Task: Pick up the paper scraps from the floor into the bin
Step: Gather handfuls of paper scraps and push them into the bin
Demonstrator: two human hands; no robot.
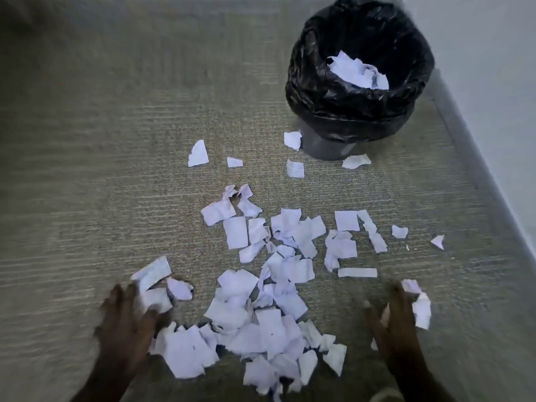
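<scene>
Both hands are down on the carpet (pixel 116 158), one at each flank of the heap of paper scraps (pixel 261 314). The left hand (pixel 127 320) is spread flat, fingers apart, pressing on a few scraps at its fingertips. The right hand (pixel 397 323) is also spread, with a scrap or two just past its fingers; it is blurred, so I cannot tell whether it has pinched anything.

This looks like a gathering step, and the way to do it well, I'd say, is to sweep both palms inward so the loose pieces bunch between the hands, then cup them from both sides and lift together. Squeezing firmly should matter: such light scraps would slip out of a loose hold.

The scraps are white, torn to uneven rectangles and slivers, some curled or creased, many overlapping. The thickest pile lies between the hands and just beyond them; thinner scatter runs farther out.

The bin (pixel 359 79), lined with a black bag (pixel 319 91), stands well beyond the right hand and already holds some crumpled paper. A few strays lie at its foot. Most of the job looks undone.
</scene>
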